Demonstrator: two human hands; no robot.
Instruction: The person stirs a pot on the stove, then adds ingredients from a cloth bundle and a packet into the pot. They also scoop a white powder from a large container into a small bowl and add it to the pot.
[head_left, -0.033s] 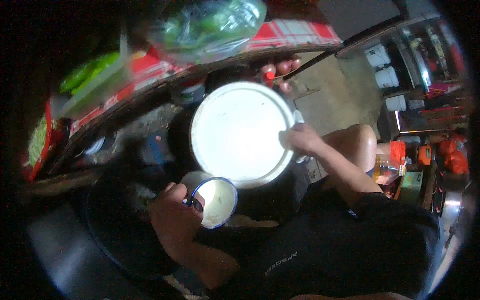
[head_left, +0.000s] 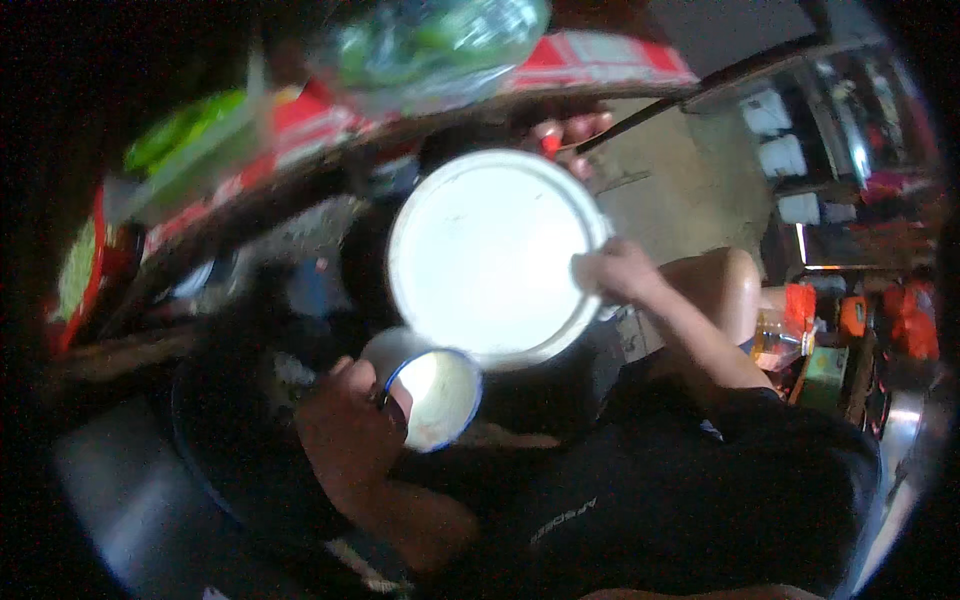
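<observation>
A broad white round lid (head_left: 490, 260) with a raised rim lies face-up in front of me. It may be a shallow vessel; the glare hides its depth. My right hand (head_left: 620, 272) is closed on its right edge. Below it, my left hand (head_left: 350, 405) is wrapped around the handle of a white enamel mug (head_left: 442, 400) with a blue rim. The mug is tilted with its mouth toward me, and it overlaps the lid's lower edge in the picture. Some pale residue shows inside the mug.
A table edge with a red-and-white cloth (head_left: 600, 60) crosses the top, bearing a clear bag of green vegetables (head_left: 440, 45). Reddish onion-like bulbs (head_left: 585, 128) sit beneath it. At right stand an oil bottle (head_left: 782, 342) and red bags (head_left: 912, 325); a dark round tub (head_left: 240, 480) is at lower left.
The whole view has shifted slightly, so the lid and mug appear a little higher and farther right. Both hands keep their hold.
</observation>
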